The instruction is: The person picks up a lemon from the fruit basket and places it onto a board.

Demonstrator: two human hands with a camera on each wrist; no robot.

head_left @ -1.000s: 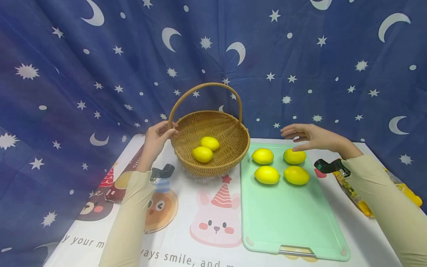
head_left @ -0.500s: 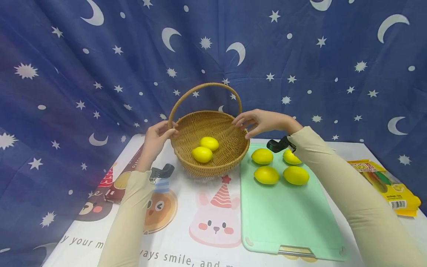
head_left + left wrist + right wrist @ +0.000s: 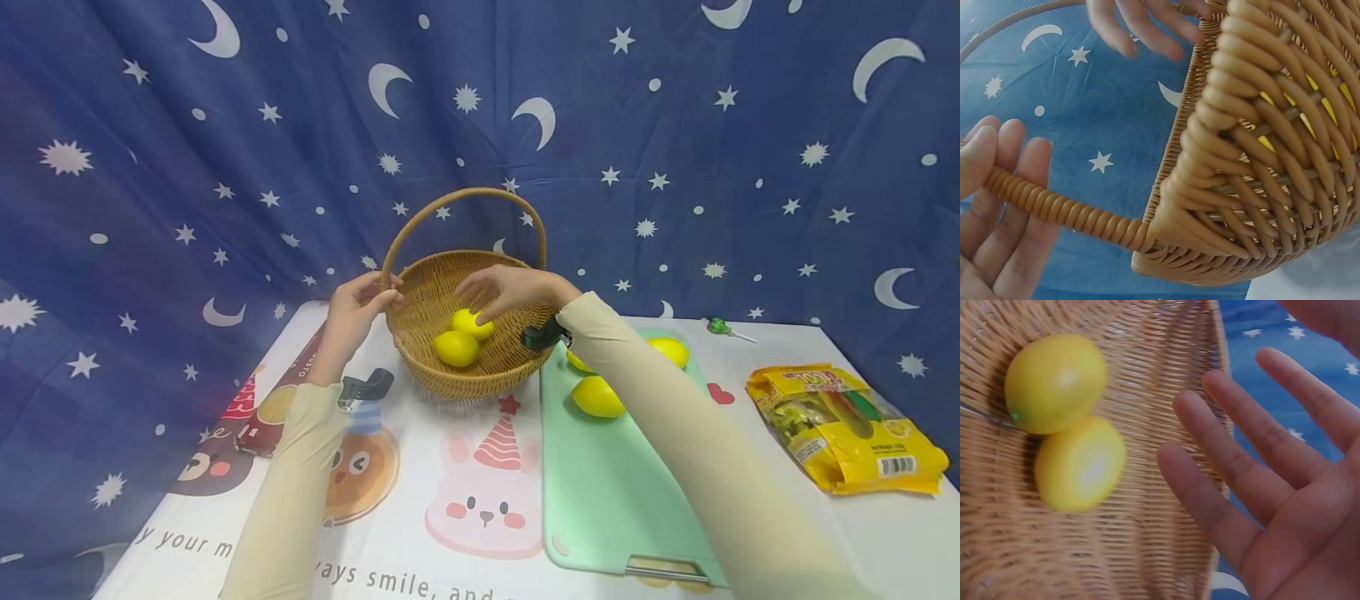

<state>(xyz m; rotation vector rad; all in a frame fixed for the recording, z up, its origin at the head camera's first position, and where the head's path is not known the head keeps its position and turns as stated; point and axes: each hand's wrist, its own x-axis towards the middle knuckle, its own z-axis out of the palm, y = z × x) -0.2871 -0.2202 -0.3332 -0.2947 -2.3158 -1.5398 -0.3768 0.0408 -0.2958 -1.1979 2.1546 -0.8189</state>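
Note:
A wicker basket (image 3: 480, 385) stands tilted toward me in the head view, with two yellow lemons (image 3: 456, 348) inside. My left hand (image 3: 352, 321) holds the foot of its arched handle (image 3: 1072, 209), thumb on one side and fingers on the other. Over the basket hovers my right hand (image 3: 510, 292), its fingers spread and nothing in them. The right wrist view shows that hand (image 3: 1291, 500) beside the lemons (image 3: 1079, 465), apart from them. More lemons (image 3: 597, 396) lie on a green cutting board (image 3: 622, 483), partly hidden by my right sleeve.
At the right lies a yellow snack packet (image 3: 847, 429), with a green lollipop (image 3: 720, 327) behind it. A dark red package (image 3: 262, 425) rests left of my left arm. Behind the table hangs a blue curtain (image 3: 315, 108) patterned with moons and stars.
My right hand has swung left, from above the lemons on the board, past the basket's right rim, to over the lemons inside. The left hand keeps its hold on the handle.

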